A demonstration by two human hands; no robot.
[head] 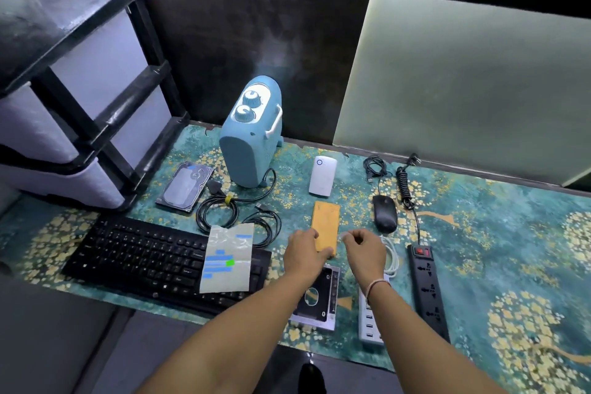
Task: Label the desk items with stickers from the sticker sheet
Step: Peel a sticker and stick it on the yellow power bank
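Observation:
The sticker sheet (227, 261), clear with blue strips and one green one, lies across the right end of the black keyboard (140, 257). A flat yellow-orange slab (327, 222) lies mid-desk. My left hand (303, 249) grips its near end. Just right of it, my right hand (364, 246) pinches a small pale sticker (344, 236) between thumb and forefinger, close to the slab's right edge. Other items around are a hard drive (188, 185), a white plug-in device (323, 181), a black mouse (384, 213) and a silver drive caddy (319, 297) under my left forearm.
A blue appliance with two knobs (252, 134) stands at the back, with coiled black cables (224, 214) in front of it. A black power strip (428, 288) and a white USB hub (369, 320) lie to the right. A drawer unit (80, 105) fills the left side.

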